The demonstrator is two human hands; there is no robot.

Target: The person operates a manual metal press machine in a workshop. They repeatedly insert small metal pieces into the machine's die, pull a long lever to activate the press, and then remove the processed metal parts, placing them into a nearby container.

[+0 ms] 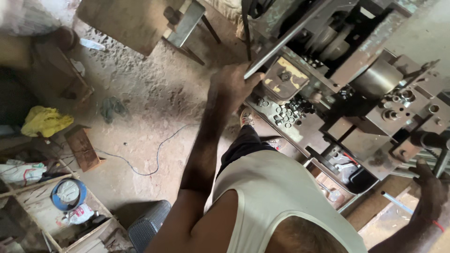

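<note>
Seen from above in a dirt-floored workshop: a grimy metal machine, filling the space beyond and between both hands, all plates, blocks and a steel drum. Behind the left arm, bare earthen floor with a thin wire trailing across it. Farther out on that side, a wooden stool, a wooden rack holding a blue-rimmed disc, a yellow cloth and a small wooden block.

Left hand stretched forward at full arm's length, fingers closed around the lower end of a long metal bar slanting up across the machine's face. Just beside that hand, a worn plate with yellow patches; a little past it, a scatter of small dark nuts lying loose on the machine bed.

Right hand low at the machine's near corner, wrapped around a dark handle; grip looks firm, though fingertips hidden, so cannot tell how tightly clenched. Just below that hand, a slim metal tube angled outward.

Judged from the stance, a two-handed hold on bar and handle: best done with the left wrist kept in line with the bar, fingers clear of the gap between bar and plate, weight steady on both feet, loose nuts left undisturbed.
</note>
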